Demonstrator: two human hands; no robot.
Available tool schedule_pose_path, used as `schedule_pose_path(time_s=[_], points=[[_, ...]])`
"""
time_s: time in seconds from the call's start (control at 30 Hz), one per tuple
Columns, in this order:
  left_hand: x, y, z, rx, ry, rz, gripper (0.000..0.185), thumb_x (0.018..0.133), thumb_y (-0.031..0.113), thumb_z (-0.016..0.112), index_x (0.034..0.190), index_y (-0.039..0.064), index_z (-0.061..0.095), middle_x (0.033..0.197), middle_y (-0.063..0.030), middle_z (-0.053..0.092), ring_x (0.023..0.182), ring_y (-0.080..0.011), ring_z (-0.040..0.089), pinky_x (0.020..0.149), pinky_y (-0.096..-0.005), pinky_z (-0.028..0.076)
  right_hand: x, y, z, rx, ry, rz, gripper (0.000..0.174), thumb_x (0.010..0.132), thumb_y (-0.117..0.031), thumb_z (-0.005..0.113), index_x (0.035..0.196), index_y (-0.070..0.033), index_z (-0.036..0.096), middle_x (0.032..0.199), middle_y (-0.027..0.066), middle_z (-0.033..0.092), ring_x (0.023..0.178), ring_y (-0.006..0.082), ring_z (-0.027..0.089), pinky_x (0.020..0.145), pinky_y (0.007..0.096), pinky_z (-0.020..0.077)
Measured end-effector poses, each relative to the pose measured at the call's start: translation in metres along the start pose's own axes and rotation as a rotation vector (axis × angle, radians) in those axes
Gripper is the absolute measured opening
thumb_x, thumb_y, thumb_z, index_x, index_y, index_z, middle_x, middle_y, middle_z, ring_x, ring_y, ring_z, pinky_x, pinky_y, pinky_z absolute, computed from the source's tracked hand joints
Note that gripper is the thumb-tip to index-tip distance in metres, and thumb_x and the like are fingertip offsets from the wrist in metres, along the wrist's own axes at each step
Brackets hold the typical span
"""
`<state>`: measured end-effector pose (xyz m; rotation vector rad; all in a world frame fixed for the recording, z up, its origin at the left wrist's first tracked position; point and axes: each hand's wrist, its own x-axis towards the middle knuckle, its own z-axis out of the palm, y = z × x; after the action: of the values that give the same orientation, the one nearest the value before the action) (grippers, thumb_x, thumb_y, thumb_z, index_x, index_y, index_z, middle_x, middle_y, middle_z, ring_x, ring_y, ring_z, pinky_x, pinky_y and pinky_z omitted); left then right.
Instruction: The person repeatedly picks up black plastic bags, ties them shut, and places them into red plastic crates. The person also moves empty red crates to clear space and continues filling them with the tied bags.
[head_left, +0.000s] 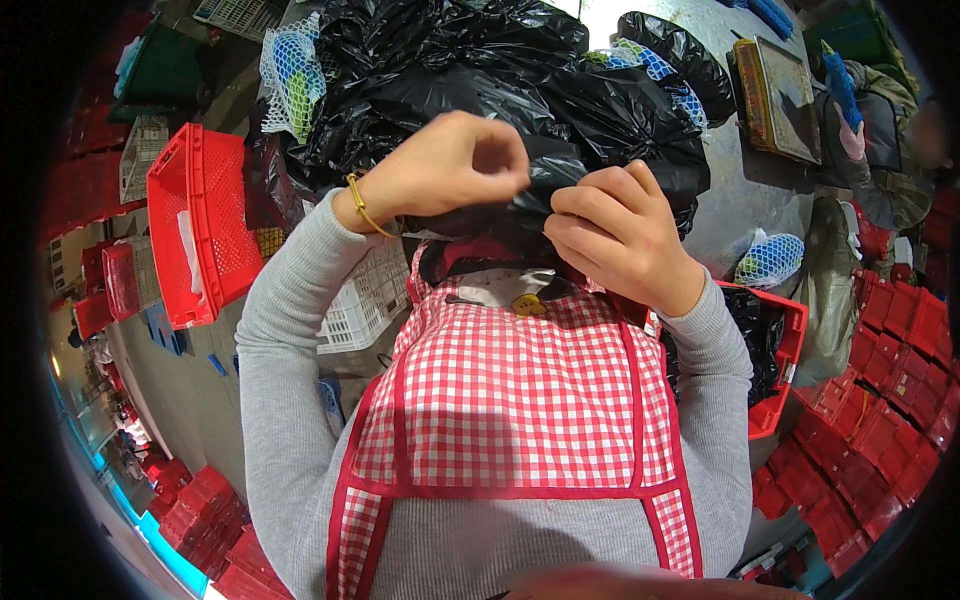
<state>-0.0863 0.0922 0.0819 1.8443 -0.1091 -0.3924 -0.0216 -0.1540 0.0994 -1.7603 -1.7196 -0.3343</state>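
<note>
A heap of black plastic bags (465, 97) lies before me, its film crumpled and shiny. Above the near side of the heap, my left hand (469, 161) is curled, thumb and fingertips meeting in a ring; blur hides whether film is pinched there. A yellow bracelet (358, 196) circles that wrist. To its right, my right hand (611, 225) has its fingers folded onto the edge of a black plastic bag (529, 201). Mesh-netted blue and green bundles flank the heap, one on the left (294, 79) and one on the right (656, 64).
A red perforated crate (206, 225) stands at left, near a white plastic crate (367, 300). On the metal table (709, 217) lies another netted bundle (770, 259). A red crate (796, 337) holding black plastic is by my right elbow. A co-worker (885, 150) holds something blue at far right.
</note>
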Motion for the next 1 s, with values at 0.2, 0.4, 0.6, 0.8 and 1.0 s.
schedule_pose_path(time_s=[0.2, 0.4, 0.6, 0.8, 1.0], points=[[0.033, -0.082, -0.088, 0.772, 0.560, -0.042, 0.017, 0.083, 0.015, 0.071, 0.088, -0.001, 0.070, 0.078, -0.0170, 0.070, 0.074, -0.0312, 0.070, 0.071, -0.0393, 0.056, -0.003, -0.026, -0.016, 0.479, -0.186, -0.073, 0.018, 0.080, -0.012, 0.066, 0.093, -0.001, 0.059, 0.087, 0.0097, 0.059, 0.086, 0.0290, 0.063, 0.079, 0.0400, 0.0512], [0.027, 0.061, -0.060, 0.586, 0.847, 0.523, 0.012, 0.086, 0.012, 0.071, 0.096, 0.004, 0.072, 0.101, -0.0114, 0.073, 0.097, -0.0308, 0.068, 0.089, -0.0401, 0.054, -0.012, -0.028, -0.027, 0.640, -0.342, 0.241, 0.013, 0.079, 0.000, 0.072, 0.079, -0.006, 0.061, 0.073, 0.0101, 0.059, 0.069, 0.0299, 0.057, 0.059, 0.0393, 0.0447], [-0.039, 0.175, 0.130, 0.569, 0.349, 0.933, 0.017, 0.090, 0.014, 0.052, 0.079, 0.003, 0.059, 0.079, -0.0114, 0.057, 0.066, -0.0309, 0.050, 0.087, -0.0633, 0.034, -0.026, -0.022, -0.015, 0.740, 0.120, 0.681, 0.019, 0.092, 0.012, 0.061, 0.102, -0.001, 0.052, 0.086, 0.0054, 0.055, 0.069, 0.0113, 0.055, 0.068, 0.0224, 0.0433], [-0.023, 0.162, 0.097, 0.312, -0.130, 1.817, 0.037, 0.098, 0.013, 0.054, 0.133, 0.004, 0.057, 0.139, -0.0125, 0.060, 0.136, -0.0331, 0.050, 0.116, -0.0593, 0.037, -0.037, -0.010, -0.019, 0.754, 0.065, 0.655, 0.022, 0.092, 0.010, 0.066, 0.104, -0.001, 0.053, 0.087, 0.0044, 0.059, 0.070, 0.0082, 0.058, 0.064, 0.0213, 0.0434], [-0.011, 0.125, 0.058, 0.286, 0.115, 1.497, 0.017, 0.083, 0.016, 0.070, 0.090, 0.001, 0.065, 0.099, -0.0160, 0.065, 0.098, -0.0331, 0.064, 0.085, -0.0477, 0.052, -0.044, -0.011, -0.028, 0.774, 0.104, 0.640, 0.021, 0.090, 0.010, 0.069, 0.103, 0.001, 0.056, 0.091, 0.0071, 0.064, 0.077, 0.0098, 0.064, 0.070, 0.0237, 0.0503]])
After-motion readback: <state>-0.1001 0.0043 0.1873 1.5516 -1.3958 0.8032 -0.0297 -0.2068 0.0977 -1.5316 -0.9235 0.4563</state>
